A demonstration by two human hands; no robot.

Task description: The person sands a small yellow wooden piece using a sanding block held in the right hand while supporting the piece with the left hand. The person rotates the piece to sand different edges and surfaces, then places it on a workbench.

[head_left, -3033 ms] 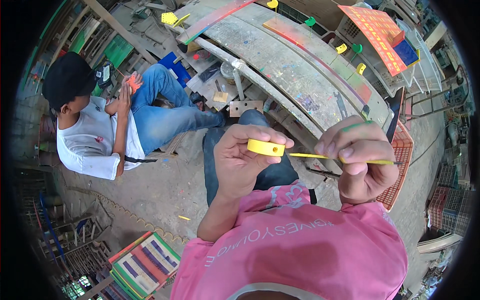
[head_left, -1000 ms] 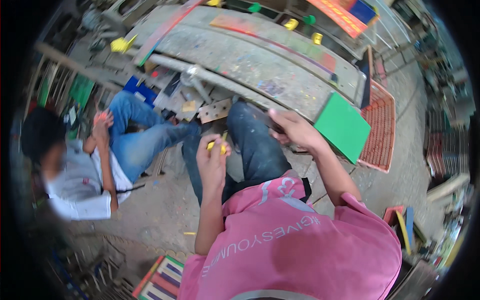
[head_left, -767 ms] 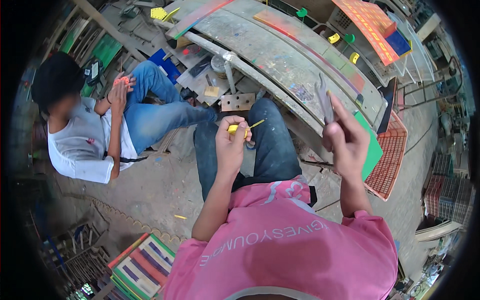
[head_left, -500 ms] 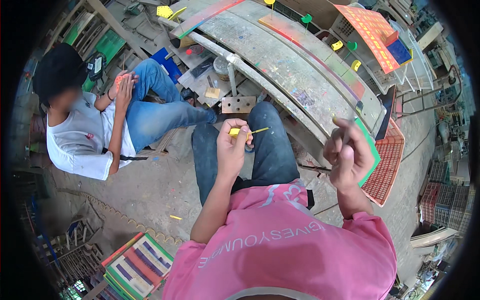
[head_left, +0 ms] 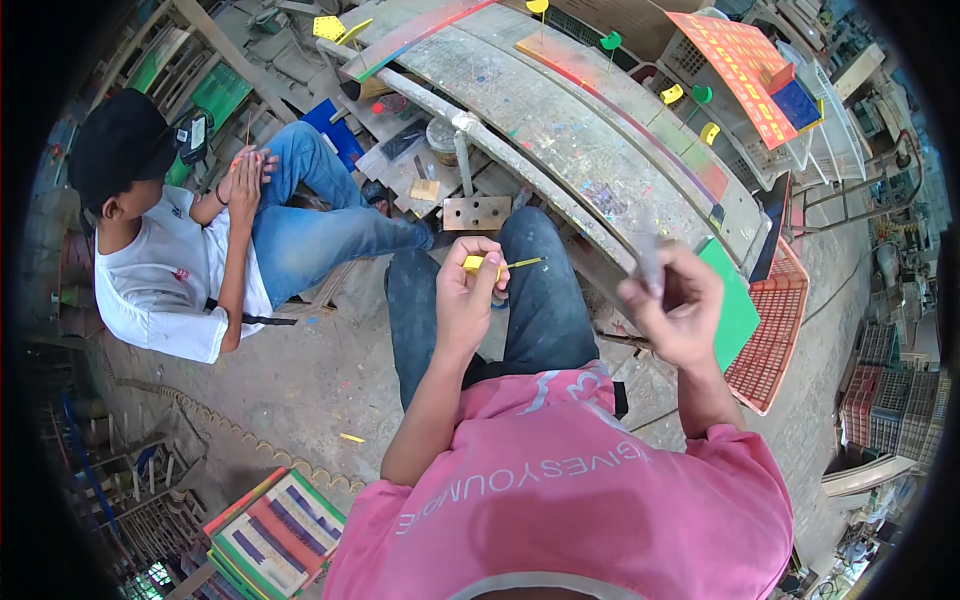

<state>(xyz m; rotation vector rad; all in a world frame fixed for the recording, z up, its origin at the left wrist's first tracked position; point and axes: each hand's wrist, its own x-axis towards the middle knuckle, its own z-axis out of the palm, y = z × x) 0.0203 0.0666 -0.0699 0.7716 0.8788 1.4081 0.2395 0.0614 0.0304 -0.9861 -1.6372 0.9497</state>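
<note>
My left hand (head_left: pixel 468 295) is over my lap, closed on a small yellow piece (head_left: pixel 473 264). From this piece a thin yellow stick (head_left: pixel 525 263) points to the right, above my right knee. To the right, my right hand (head_left: pixel 685 310) is raised near the bench edge, apart from the left. Its fingers are pinched around a slim greyish thing (head_left: pixel 652 268), too blurred to name. Just beyond that hand, a green panel (head_left: pixel 735 315) leans between the bench (head_left: pixel 560 130) and an orange-red plastic basket (head_left: pixel 775 335).
On the left sits a co-worker (head_left: pixel 160 240) with hands together around something orange-red. Several yellow and green pieces stand on thin sticks along the bench. A perforated block (head_left: pixel 477 212) sits before my knees. A stack of coloured boards (head_left: pixel 275 535) lies at the lower left.
My right hand has moved left and slightly down, and its fingers now show a pinch. My left hand has barely shifted. The co-worker's hands have come closer together.
</note>
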